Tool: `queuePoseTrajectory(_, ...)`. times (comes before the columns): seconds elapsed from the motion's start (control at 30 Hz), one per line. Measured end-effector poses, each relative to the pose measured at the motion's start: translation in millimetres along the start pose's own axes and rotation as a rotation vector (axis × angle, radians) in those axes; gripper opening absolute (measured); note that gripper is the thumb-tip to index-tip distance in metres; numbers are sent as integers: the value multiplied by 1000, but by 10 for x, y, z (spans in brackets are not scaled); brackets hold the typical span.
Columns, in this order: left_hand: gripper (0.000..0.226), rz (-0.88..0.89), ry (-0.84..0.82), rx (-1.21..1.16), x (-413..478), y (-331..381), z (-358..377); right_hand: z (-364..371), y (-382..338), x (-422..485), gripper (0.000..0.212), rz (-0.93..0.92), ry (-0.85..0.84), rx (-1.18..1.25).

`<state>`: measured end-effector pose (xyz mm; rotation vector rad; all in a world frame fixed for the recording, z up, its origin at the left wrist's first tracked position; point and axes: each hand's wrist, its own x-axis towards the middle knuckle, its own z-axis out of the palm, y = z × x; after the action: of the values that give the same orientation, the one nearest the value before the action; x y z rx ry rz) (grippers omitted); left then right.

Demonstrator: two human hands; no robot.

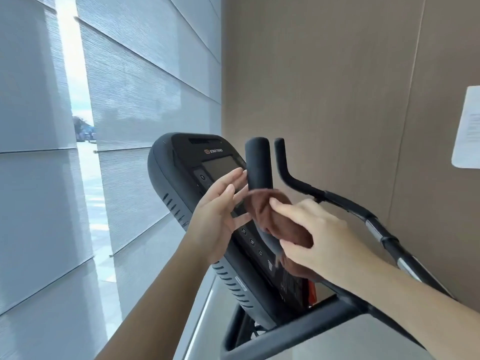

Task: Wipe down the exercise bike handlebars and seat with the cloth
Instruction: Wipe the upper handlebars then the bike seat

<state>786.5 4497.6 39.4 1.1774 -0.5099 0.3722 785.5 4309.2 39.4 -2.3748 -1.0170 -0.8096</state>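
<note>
Head view, centre: right hand [319, 235] apparently pinches cloth [275, 224] round handlebar [258, 162]; left hand [218, 216] fingers spread. Best wrapped fully, stroked upward.

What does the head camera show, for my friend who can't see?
The right hand holds a brown cloth against the nearer black handlebar of an exercise bike. The left hand is open beside that bar, in front of the console. A second handlebar and a tan wall lie beyond.

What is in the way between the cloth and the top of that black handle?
Nothing visible. The right hand holds the cloth around the handlebar, whose upper part is bare. The open left hand sits to its left, not over it.
</note>
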Motion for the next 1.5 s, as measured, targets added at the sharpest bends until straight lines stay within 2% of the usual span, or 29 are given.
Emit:
queuePoseTrajectory(0.07,31,-9,3,-26,9,-8,-16,-82,5,-97,57,-16,-108,-80)
queuePoseTrajectory(0.1,31,-19,-8,-32,9,-3,-16,-132,5,-71,56,5,-109,-28)
queuePoseTrajectory(0.13,31,-30,-23,-34,5,8,-18,-179,-8,-21,55,53,-52,83)
queuePoseTrajectory(0.2,32,-40,-45,-39,15,34,-29,-224,-16,144,52,140,224,320)
queuePoseTrajectory(0.27,33,-52,-49,-75,23,53,-29,-198,-35,355,52,153,433,358)
queuePoseTrajectory(0.3,35,-61,-50,-95,19,62,-26,-164,-69,459,54,137,441,324)
queuePoseTrajectory(0.47,44,-97,-66,-100,29,69,-28,58,-169,490,58,98,214,274)
queuePoseTrajectory(0.63,49,-97,-33,-133,4,73,-5,64,-119,85,47,12,40,-24)
queuePoseTrajectory(0.7,49,-100,-21,-124,-8,83,12,-13,-98,80,46,15,-26,43)
queuePoseTrajectory(0.77,48,-104,-12,-100,-21,88,33,-124,-34,95,46,48,47,240)
queuePoseTrajectory(0.83,43,-103,4,-87,-33,102,65,-260,77,168,45,124,237,451)
queuePoseTrajectory(0.9,35,-79,38,-35,-49,116,110,-331,168,353,45,180,400,565)
queuePoseTrajectory(0.93,32,-63,59,10,-59,119,135,-324,178,481,45,188,420,594)
queuePoseTrajectory(1.03,34,-17,117,95,-87,86,200,-161,111,775,47,148,267,687)
queuePoseTrajectory(1.13,38,33,139,144,-114,37,241,20,159,666,51,68,126,788)
queuePoseTrajectory(1.23,46,66,121,264,-143,-12,278,63,358,405,56,-42,-8,697)
queuePoseTrajectory(1.37,52,105,222,425,-161,-50,358,-67,529,355,55,-143,-250,588)
queuePoseTrajectory(1.43,54,113,277,494,-176,-55,397,-173,590,453,48,-142,-234,684)
queuePoseTrajectory(1.5,57,124,324,541,-181,-49,433,-200,611,634,44,-86,-71,857)
